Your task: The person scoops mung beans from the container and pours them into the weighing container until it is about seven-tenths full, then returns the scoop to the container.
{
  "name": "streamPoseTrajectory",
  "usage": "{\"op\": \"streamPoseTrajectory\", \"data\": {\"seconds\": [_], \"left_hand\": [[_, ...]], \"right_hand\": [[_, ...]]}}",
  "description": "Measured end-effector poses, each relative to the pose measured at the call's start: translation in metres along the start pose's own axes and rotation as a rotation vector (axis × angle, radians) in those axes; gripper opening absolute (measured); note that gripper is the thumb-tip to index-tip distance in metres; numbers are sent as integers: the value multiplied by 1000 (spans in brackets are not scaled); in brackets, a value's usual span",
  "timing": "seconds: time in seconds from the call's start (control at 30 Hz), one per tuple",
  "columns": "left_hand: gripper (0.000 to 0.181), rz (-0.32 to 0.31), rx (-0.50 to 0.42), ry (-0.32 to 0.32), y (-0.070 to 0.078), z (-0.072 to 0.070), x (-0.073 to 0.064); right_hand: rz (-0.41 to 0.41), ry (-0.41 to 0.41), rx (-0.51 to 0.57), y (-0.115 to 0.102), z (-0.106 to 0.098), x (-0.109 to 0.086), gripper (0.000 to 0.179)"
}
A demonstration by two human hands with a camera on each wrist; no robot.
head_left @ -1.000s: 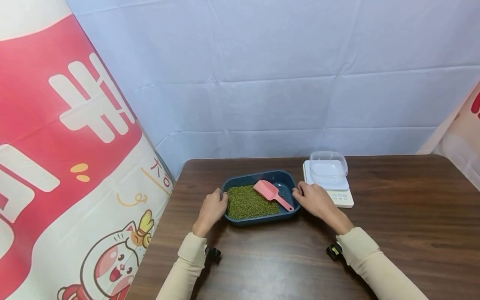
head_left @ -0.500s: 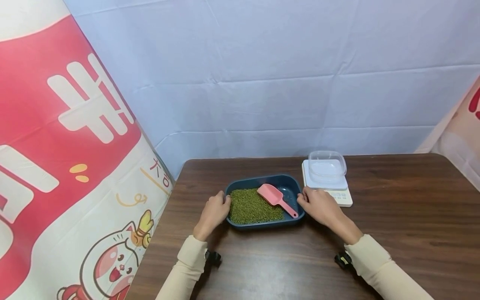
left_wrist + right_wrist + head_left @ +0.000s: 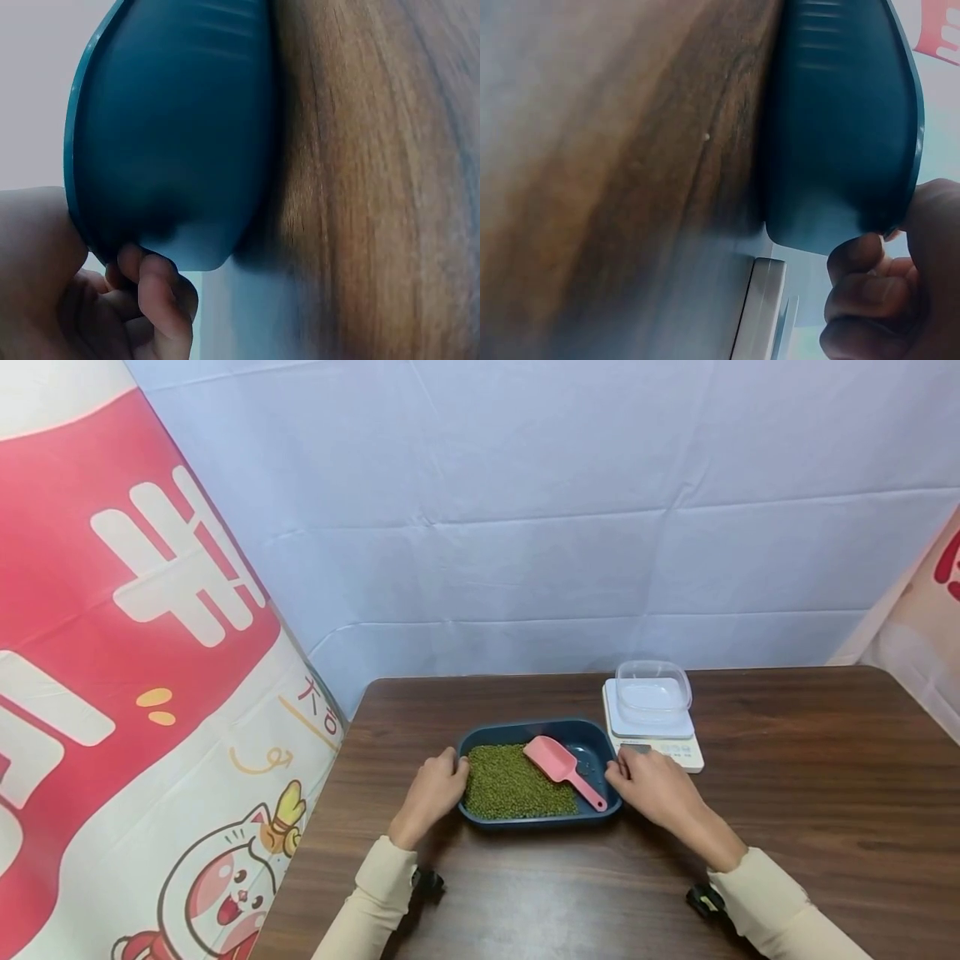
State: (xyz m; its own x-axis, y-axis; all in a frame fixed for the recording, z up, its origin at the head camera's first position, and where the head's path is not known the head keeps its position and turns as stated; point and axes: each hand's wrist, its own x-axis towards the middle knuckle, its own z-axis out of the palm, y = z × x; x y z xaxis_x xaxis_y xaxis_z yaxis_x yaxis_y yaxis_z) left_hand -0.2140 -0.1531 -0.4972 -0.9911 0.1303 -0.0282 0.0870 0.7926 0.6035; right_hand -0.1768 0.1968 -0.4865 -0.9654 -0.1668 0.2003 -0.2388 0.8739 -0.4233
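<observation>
Two hands share a blue tray [image 3: 588,737] of green beans [image 3: 510,785], which we find just left of the kitchen scale [image 3: 688,755] and nearer to us than it. The left hand [image 3: 435,785], well left of the scale, is clamped on the tray's farther end; the right hand [image 3: 652,785], near the scale's front, is clamped on the closer end, and at both we see fingers curled at the rim. A pink scoop [image 3: 553,760] lies on the scale's side of the tray, partly on the beans, while a clear tub [image 3: 652,687] stands on the scale. Whether the tray's base touches the table [image 3: 525,893] we cannot tell. Done well, we judge, any shift calls for both hands to move evenly, with the tray low and level lest the scoop slide, and its closer end clear of the scale.
</observation>
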Motion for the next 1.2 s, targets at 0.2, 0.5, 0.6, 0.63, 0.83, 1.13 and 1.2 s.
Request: {"op": "streamPoseTrajectory", "data": {"seconds": [0.2, 0.5, 0.6, 0.63, 0.83, 1.13, 1.2], "left_hand": [[32, 27, -4, -19, 3, 2, -4], [31, 47, 19, -23, 9, 4, -9], [31, 50, 18, -25, 10, 4, -10], [31, 49, 17, -26, 10, 4, -11], [31, 54, 28, -23, 12, 7, -12], [31, 69, 19, -24, 16, 9, -15], [31, 74, 20, -25, 16, 9, -16]], "right_hand": [[-24, 27, -41, 1, -3, -10, 32], [-3, 30, -49, 1, -6, -19, 35], [5, 23, -49, 1, -7, -21, 35], [2, 26, -51, 1, -7, -22, 35], [6, 32, -61, 3, -8, -27, 36], [48, 7, -52, 3, -12, -35, 34], [49, 10, -51, 3, -12, -36, 34]]}}
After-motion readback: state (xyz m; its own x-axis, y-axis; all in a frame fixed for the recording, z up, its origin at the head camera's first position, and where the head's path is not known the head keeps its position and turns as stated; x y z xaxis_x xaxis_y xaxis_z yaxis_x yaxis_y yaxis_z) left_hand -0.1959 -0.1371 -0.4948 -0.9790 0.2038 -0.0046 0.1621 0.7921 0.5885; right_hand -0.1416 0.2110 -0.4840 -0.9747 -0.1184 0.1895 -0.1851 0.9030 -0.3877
